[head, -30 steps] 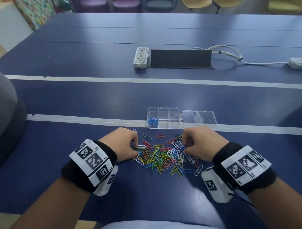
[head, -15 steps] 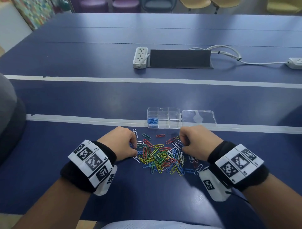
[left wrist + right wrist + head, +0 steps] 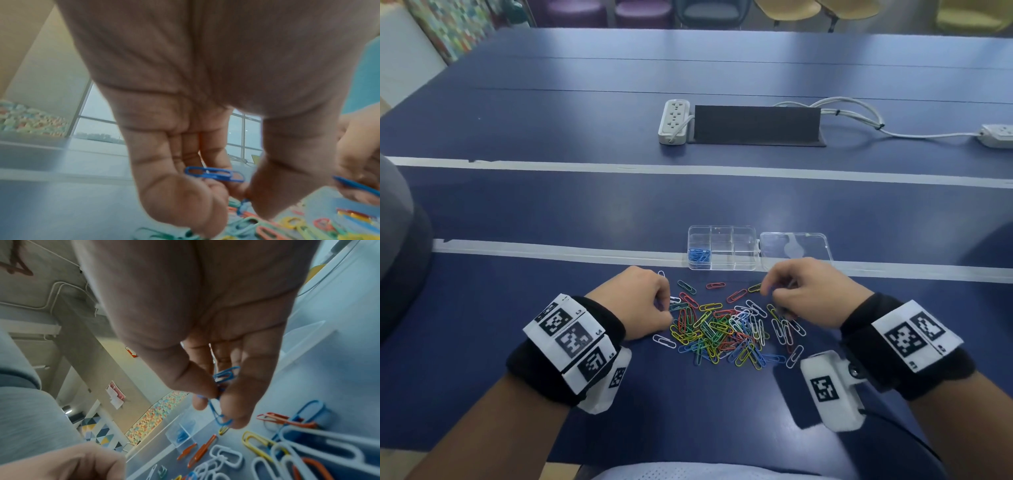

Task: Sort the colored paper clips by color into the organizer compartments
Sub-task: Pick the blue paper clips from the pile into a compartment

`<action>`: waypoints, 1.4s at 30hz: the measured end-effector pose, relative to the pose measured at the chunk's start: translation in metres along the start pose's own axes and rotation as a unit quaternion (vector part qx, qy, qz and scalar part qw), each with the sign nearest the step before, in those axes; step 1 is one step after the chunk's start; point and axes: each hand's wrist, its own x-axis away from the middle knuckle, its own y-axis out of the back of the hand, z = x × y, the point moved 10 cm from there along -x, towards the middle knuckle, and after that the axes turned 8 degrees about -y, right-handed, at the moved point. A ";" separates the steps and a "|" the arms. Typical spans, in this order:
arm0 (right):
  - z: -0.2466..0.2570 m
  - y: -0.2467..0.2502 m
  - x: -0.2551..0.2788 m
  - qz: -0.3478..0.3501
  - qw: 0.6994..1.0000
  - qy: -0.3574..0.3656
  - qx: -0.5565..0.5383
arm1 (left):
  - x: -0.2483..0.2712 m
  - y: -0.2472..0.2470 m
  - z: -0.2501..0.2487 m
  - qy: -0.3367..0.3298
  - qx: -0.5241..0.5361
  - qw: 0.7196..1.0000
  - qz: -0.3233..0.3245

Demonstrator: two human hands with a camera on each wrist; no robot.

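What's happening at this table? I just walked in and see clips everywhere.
A person is sorting paper clips by color. The left hand holds blue clips, and the right hand pinches a few blue ones too. The clear organizer has blue clips in one near corner compartment only; a mixed pile remains on the table.

Head view: high, facing forward-down over table (image 3: 551, 212). Wrist views: close under palms, facing along fingers. All three share paper clip pile (image 3: 722, 332).
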 end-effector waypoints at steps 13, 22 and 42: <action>0.004 -0.022 0.005 0.136 0.953 -0.047 -0.267 | -0.012 -0.002 -0.039 -0.037 0.188 0.981 -0.005; 0.045 -0.003 -0.015 0.041 0.985 0.023 -0.165 | -0.035 0.036 -0.027 0.004 0.116 0.981 -0.153; 0.080 0.003 -0.057 -0.063 0.993 0.004 -0.100 | -0.047 0.056 -0.009 0.063 0.184 0.962 -0.194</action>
